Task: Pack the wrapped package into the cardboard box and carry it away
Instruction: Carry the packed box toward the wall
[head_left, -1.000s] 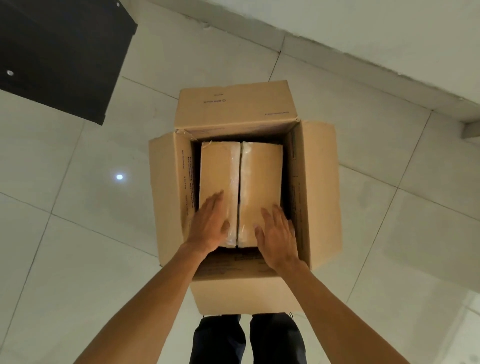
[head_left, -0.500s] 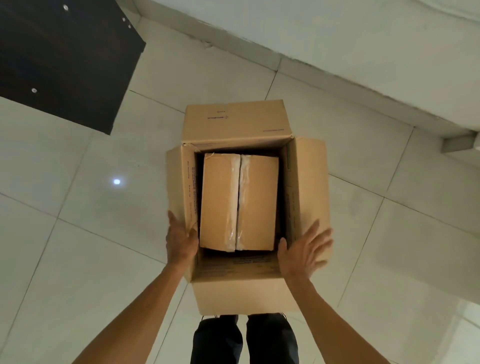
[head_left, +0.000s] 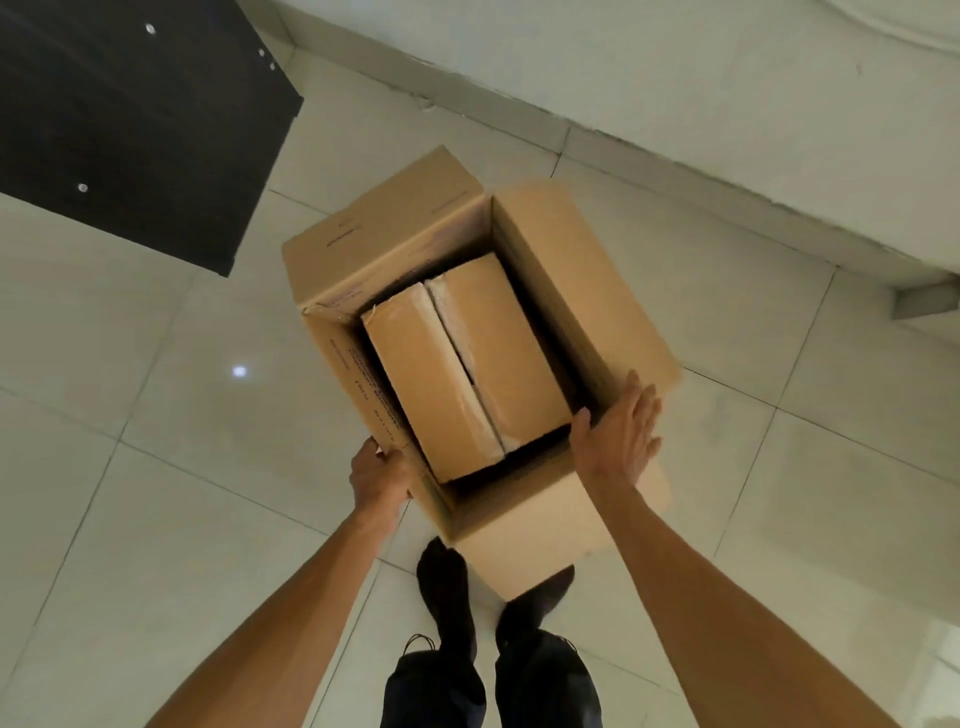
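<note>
While the fingers (head_left: 387, 457) of the left hand (head_left: 378, 480) are curling around the near-left corner of the open brown cardboard box (head_left: 587, 291), pinching its edge, the right hand (head_left: 618, 441) is lying flat, fingers (head_left: 641, 410) spread, against the near-right flap. Inside, the brown rectangular package wrapped in clear film (head_left: 467, 364) is sitting at centre frame, with dark gaps around it. The box is sitting skewed over the pale tiled floor (head_left: 130, 519); whether it is touching the floor I cannot tell. Judging from this, the risk is a lopsided grip: the loose package sliding, or a flap bending under the load. The flaps are standing open.
</note>
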